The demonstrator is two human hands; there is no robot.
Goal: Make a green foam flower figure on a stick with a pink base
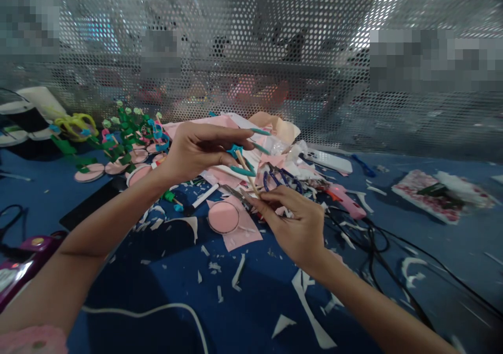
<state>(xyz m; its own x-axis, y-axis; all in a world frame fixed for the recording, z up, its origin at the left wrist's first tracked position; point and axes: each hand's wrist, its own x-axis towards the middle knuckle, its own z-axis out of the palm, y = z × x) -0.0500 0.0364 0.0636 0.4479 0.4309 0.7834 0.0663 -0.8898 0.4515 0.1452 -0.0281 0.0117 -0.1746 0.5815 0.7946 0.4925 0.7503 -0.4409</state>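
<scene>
My right hand (298, 223) pinches the lower end of a thin wooden stick (247, 173), which leans up and to the left. My left hand (196, 150), with long teal nails, is at the stick's upper end. Between its thumb and fingers is a small bright-blue star-shaped piece (234, 150); whether it touches the stick is hard to tell. Below the hands lies a round pink disc (223, 217) on a pink paper sheet (247, 231). Blue-handled scissors (281, 178) lie just behind my right hand.
Paper flowers with green leaves on pink round bases (89, 172) stand at left, near yellow-handled scissors (78, 126). A pink glue gun (346, 199), black cables (371, 244) and a white phone (329, 160) lie at right. Paper scraps litter the blue table; a perforated metal screen (251, 71) stands behind.
</scene>
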